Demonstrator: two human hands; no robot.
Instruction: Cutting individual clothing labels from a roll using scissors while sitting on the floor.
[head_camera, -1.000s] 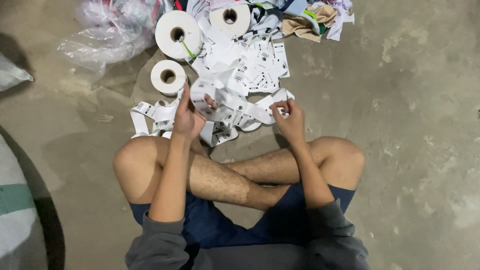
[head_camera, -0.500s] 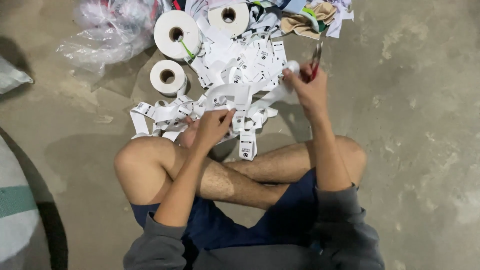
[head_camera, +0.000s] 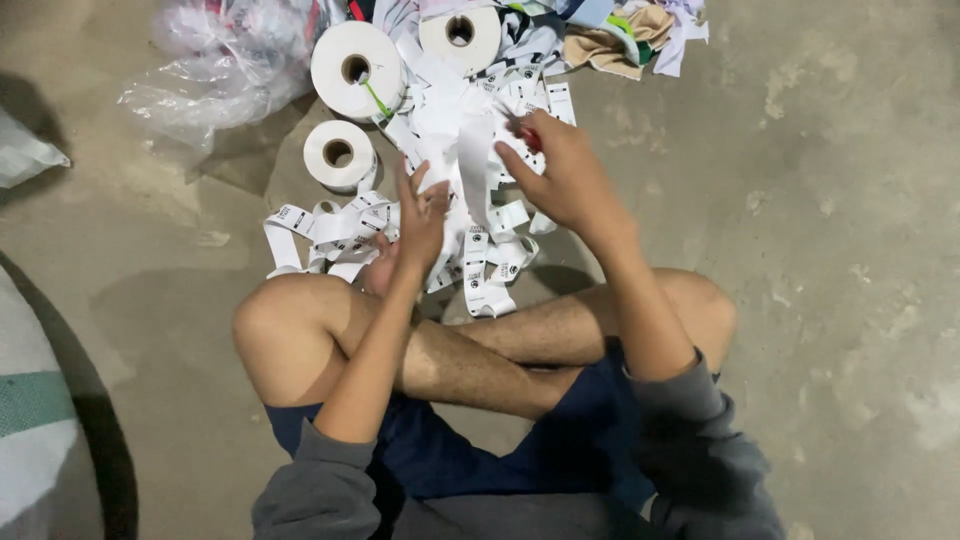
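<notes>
Label strip being cut at the pile.
Left hand is pinching the white label strip; right hand, just beside it, is closing around red-handled scissors. Beyond lie tape rolls. The next cut calls for a taut strip.

Both hands forward, fingers curled.

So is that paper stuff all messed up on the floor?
Yes. The white label tape lies in a loose tangle of loops on the concrete floor, off its rolls. The left hand holds a strip of it, and the right hand holds something red. Nothing looks torn or spilled.
</notes>
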